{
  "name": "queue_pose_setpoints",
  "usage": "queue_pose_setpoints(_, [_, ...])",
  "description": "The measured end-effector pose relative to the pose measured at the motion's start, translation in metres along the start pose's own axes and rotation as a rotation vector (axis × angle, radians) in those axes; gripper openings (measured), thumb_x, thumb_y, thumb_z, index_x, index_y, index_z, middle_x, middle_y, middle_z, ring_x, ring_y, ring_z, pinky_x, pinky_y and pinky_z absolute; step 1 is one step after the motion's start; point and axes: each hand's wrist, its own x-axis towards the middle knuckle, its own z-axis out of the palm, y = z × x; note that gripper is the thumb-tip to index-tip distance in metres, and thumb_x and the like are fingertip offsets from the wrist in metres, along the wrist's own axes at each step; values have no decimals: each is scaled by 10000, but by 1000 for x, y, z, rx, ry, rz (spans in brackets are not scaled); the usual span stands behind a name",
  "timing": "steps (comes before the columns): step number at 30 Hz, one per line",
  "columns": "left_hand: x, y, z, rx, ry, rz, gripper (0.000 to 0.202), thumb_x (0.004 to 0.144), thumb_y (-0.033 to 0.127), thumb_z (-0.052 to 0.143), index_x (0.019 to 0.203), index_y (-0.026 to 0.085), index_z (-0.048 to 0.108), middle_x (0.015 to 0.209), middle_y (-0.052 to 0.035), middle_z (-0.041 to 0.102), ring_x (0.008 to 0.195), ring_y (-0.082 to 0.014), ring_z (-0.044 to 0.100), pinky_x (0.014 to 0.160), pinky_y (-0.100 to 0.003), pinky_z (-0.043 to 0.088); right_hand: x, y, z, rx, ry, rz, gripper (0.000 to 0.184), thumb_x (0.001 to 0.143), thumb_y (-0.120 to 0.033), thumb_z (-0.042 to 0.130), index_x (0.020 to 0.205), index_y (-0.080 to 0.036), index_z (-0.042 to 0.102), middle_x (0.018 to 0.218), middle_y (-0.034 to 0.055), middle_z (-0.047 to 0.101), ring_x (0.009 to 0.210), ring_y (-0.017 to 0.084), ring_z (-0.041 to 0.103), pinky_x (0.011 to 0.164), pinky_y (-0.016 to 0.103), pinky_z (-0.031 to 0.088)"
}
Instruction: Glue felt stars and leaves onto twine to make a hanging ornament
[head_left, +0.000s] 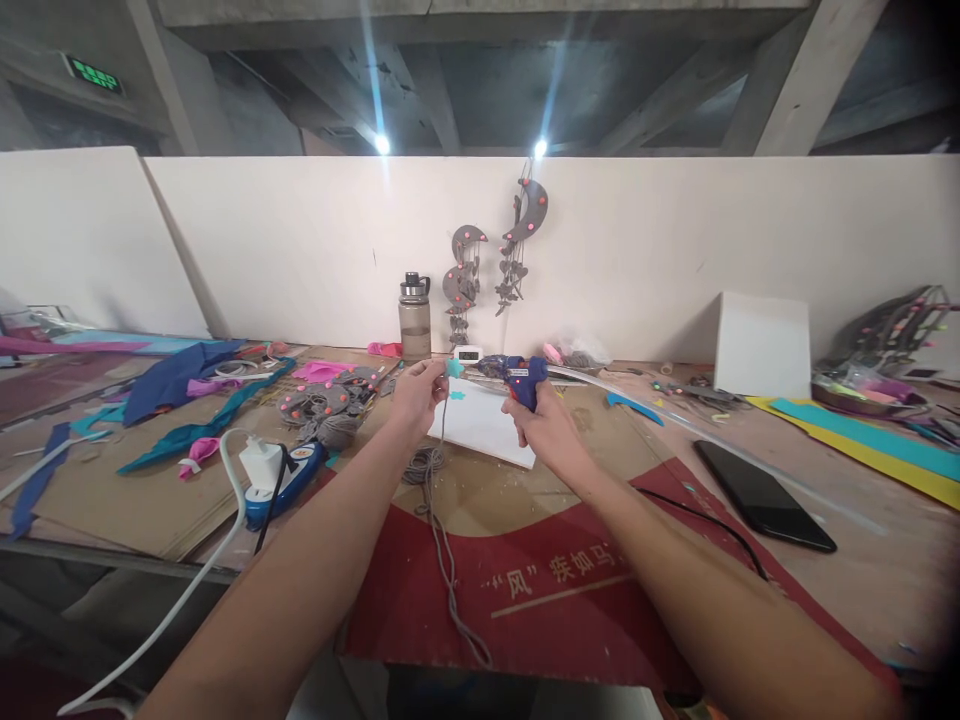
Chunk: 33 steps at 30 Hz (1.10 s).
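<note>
My right hand (541,425) grips a blue hot glue gun (521,376), its nozzle pointing left toward my left hand. My left hand (418,395) pinches a small teal felt piece (454,368) together with a grey cord (441,500) that hangs down and trails over the table edge. Both hands are raised over a white sheet (484,425) that carries a small teal cutout (457,395). The glue gun tip sits almost against the teal piece.
A black phone (763,495) lies to the right, a blue power strip with a white plug (279,472) to the left. A water bottle (414,318), grey felt moon hangings (491,255), a white box (761,345), coloured felt scraps and paper strips (862,440) surround the cardboard-covered table.
</note>
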Motion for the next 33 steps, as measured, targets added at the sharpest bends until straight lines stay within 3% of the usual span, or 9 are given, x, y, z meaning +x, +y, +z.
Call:
queue_pose_setpoints(3, [-1,-2,1,62,12,56,190,598,253,717,680,147,582,540,47,492,473,-43,417,434,-174,273,10,8,-5,-146,-122,186,155,830,-264,464,905,-172,563,799,68,687,593,159,609,543,280,459])
queue_pose_setpoints(6, [-4,-5,3,198,4,167,161,646,284,683,702,158,600,516,48,490,448,-51,385,433,-188,267,17,16,-9,-370,-223,267,110,787,-208,510,735,-168,598,711,107,686,630,214,638,548,303,442])
queue_pose_setpoints(10, [-14,-4,10,469,-14,339,119,696,284,653,737,173,643,581,27,536,506,-72,419,487,-200,302,17,23,-12,-486,-293,314,245,758,-265,587,528,-185,558,583,126,641,621,263,647,593,343,446])
queue_pose_setpoints(16, [-37,5,25,748,-115,641,46,721,178,631,699,199,666,789,-16,623,595,-101,445,605,-234,363,8,13,-14,-667,-160,171,251,790,-359,594,625,-175,550,767,179,666,834,297,642,746,398,443])
queue_pose_setpoints(18, [-42,6,29,774,-150,712,76,723,150,625,717,208,674,835,-24,635,599,-106,442,626,-244,375,6,6,-10,-539,-54,46,193,838,-321,503,705,-184,534,764,125,647,794,244,616,747,378,440])
queue_pose_setpoints(21, [-45,4,31,823,-184,787,111,718,140,626,761,222,687,923,-52,644,711,-141,514,652,-258,398,2,-4,1,-45,17,-46,62,815,-270,457,800,-212,475,798,25,596,770,169,563,753,324,446])
queue_pose_setpoints(26, [-48,0,32,837,-236,802,145,694,132,639,781,233,697,991,-83,644,967,-215,559,757,-297,442,-6,-18,17,805,-82,227,235,683,-287,583,821,-226,402,771,-47,545,715,112,553,751,295,476])
queue_pose_setpoints(29, [-52,-1,34,829,-238,790,144,705,127,629,789,228,689,965,-66,649,839,-180,559,745,-289,441,-10,-24,17,953,-119,278,334,667,-342,656,823,-230,383,711,-70,533,623,93,525,702,301,495])
queue_pose_setpoints(33, [-57,1,37,804,-163,756,102,743,144,609,783,214,672,835,-31,641,678,-133,513,735,-276,425,-10,-22,17,840,-51,188,318,721,-413,638,829,-235,397,646,-99,464,494,66,417,541,242,454])
